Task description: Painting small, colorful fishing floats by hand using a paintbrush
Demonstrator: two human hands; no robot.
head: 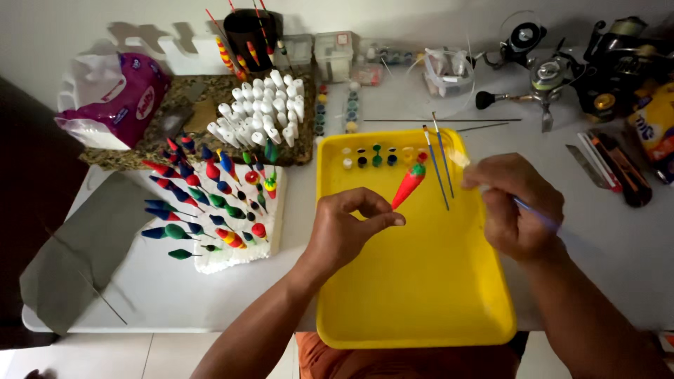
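While left hand (344, 228) pinches float (408, 185), right hand (516, 207) grips brush (537, 216).

Two soft packs at the bench's far corners

A pink and white plastic pack (112, 98) with a red oval label lies at the far left; a yellow and blue bag (656, 126) sits at the right edge.

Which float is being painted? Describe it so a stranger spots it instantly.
Find the yellow tray at the table's middle. Above it, the left hand pinches a carrot-shaped float. Unlike the painted floats stuck in white foam, it is orange with a green-and-red tip.
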